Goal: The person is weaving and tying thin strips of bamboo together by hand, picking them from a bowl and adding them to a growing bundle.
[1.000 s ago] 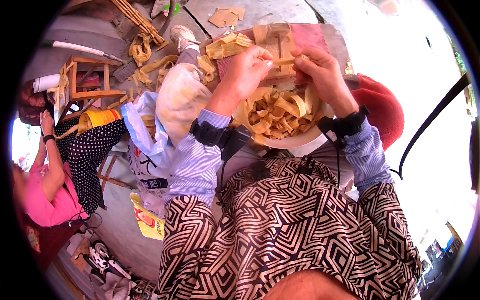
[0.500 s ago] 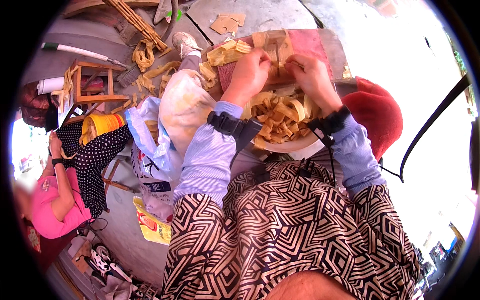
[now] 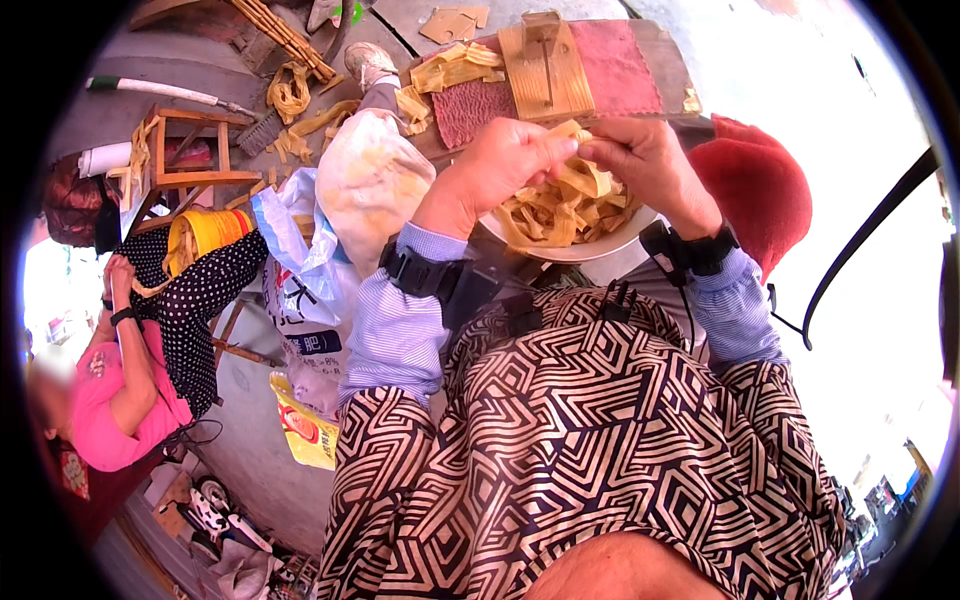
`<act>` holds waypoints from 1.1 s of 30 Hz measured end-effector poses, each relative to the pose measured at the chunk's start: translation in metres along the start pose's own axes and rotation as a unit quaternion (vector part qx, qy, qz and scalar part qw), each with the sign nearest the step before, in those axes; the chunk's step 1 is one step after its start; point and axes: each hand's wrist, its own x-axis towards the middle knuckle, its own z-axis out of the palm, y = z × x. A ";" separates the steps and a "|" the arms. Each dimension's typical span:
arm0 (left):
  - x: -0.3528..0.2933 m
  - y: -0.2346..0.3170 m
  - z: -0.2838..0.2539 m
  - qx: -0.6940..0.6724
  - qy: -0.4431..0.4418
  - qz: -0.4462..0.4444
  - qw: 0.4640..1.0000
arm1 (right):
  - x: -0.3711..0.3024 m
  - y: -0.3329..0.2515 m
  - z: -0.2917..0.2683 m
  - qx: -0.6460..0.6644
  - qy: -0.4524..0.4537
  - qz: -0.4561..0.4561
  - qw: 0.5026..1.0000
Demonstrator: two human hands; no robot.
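My left hand (image 3: 502, 168) and my right hand (image 3: 650, 160) meet above a white bowl (image 3: 575, 252), fingertips pinched together. Between them is a small piece of pale yellow fibrous strip (image 3: 569, 131), mostly covered by my fingers. Several folded and curled yellow strips (image 3: 560, 212) fill the bowl. Just beyond my hands, a flat wooden block (image 3: 572, 85) with a thin dark upright piece in its middle lies across a reddish cloth (image 3: 625, 78) on a low bench. To its left, a bundle of wider yellow strips (image 3: 455, 68) rests on the bench.
A red cloth-covered rounded thing (image 3: 755, 195) is beside my right wrist. Plastic bags (image 3: 300, 235) stand left of my knee. Farther left are a wooden stool (image 3: 190, 150), a brush (image 3: 200, 95) and a person in pink (image 3: 120, 390) seated with a yellow container.
Both hands have drawn back from the wooden block toward me, over the bowl, with the strip between them. The block now shows uncovered.
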 end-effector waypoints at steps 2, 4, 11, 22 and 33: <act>-0.010 0.002 0.005 -0.129 -0.015 -0.006 0.991 | -0.004 0.000 0.000 -0.015 -0.008 -0.044 0.999; -0.022 0.000 0.006 -0.182 -0.035 -0.003 0.983 | -0.011 -0.003 0.000 -0.038 -0.017 -0.069 0.997; -0.050 -0.038 0.003 -0.132 0.045 -0.004 0.990 | -0.027 0.012 0.019 -0.195 0.045 -0.098 0.975; -0.048 0.003 0.052 -0.415 -0.204 -0.136 0.876 | -0.022 -0.001 0.003 -0.192 0.158 -0.121 0.961; -0.040 0.013 0.050 -0.387 -0.214 -0.048 0.896 | -0.016 -0.051 0.002 -0.242 0.035 -0.291 0.925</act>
